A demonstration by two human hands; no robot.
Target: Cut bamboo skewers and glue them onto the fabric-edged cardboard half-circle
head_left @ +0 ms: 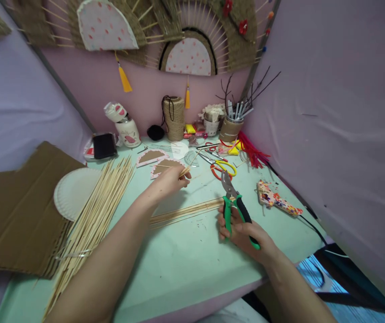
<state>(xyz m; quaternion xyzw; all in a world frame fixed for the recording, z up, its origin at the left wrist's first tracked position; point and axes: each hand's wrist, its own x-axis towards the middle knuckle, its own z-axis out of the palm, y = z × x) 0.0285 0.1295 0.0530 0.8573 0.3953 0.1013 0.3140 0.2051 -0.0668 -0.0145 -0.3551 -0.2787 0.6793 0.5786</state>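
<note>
My left hand [172, 177] is closed on a few short pieces of thin wooden stick [184, 171], held over the middle of the table. In my right hand [246, 235] is a pair of pruning shears [233, 195] with green and black handles, blades pointing up and away. Several long thin sticks [185, 211] lie across the table between my hands, their right ends passing behind the shears. Just beyond my left hand are two scallop-edged cardboard half-circles [165, 167]. A large tied bundle of sticks [94, 215] lies left of my left forearm.
Cardboard [20, 211] and a white paper plate [73, 190] lie at the left. Yellow-handled scissors [226, 167] rest beyond the shears. A patterned glue gun [276, 199] with a cord sits right. Along the back stand a twine roll [174, 119] and a stick-filled pot [231, 129].
</note>
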